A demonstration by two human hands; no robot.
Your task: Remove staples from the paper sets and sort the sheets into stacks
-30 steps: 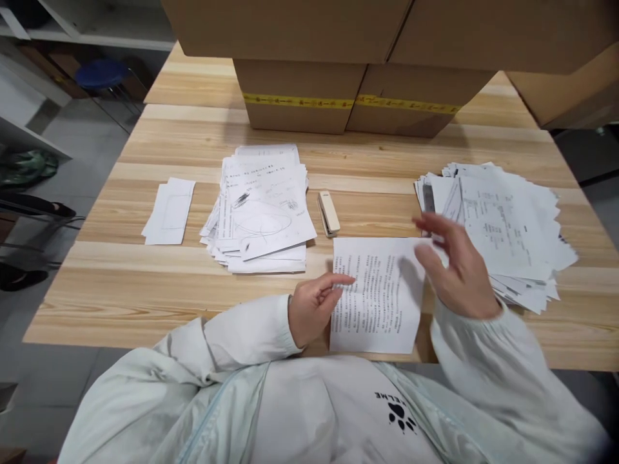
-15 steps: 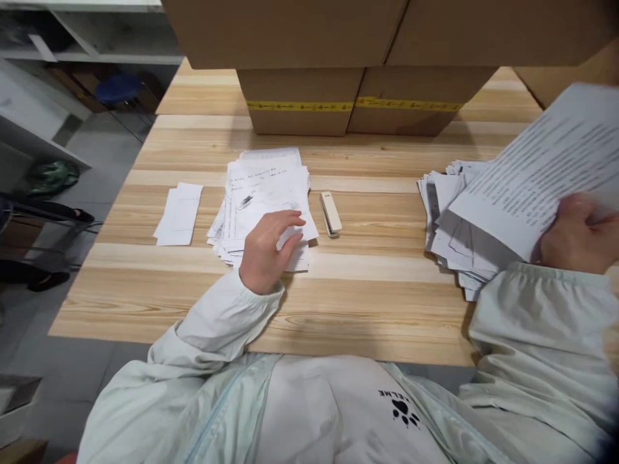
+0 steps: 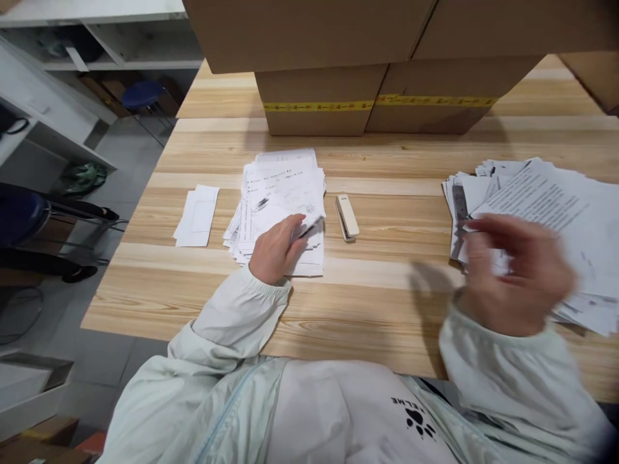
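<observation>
Small white slips [image 3: 197, 207]: lying toward the tabletop's [image 3: 377, 283] left edge. Middle paper stack [image 3: 283, 200]: left hand [image 3: 275, 251] resting on its near corner, fingers loosely together, likely steadying sheets. Cream stapler [image 3: 347, 217]: lying just beside it. Right hand [image 3: 517, 274]: blurred, hovering before the right-edge paper pile [image 3: 556, 206], fingers spread, empty. Cardboard boxes [image 3: 377, 103]: lining the far edge; shelving at left.

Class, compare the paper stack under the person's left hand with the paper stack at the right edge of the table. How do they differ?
The left stack is narrower and roughly squared; the right stack is wider and fanned loosely. The left hand rests on the left stack; the blurred right hand hovers before the right stack. Both are white printed sheets.
</observation>
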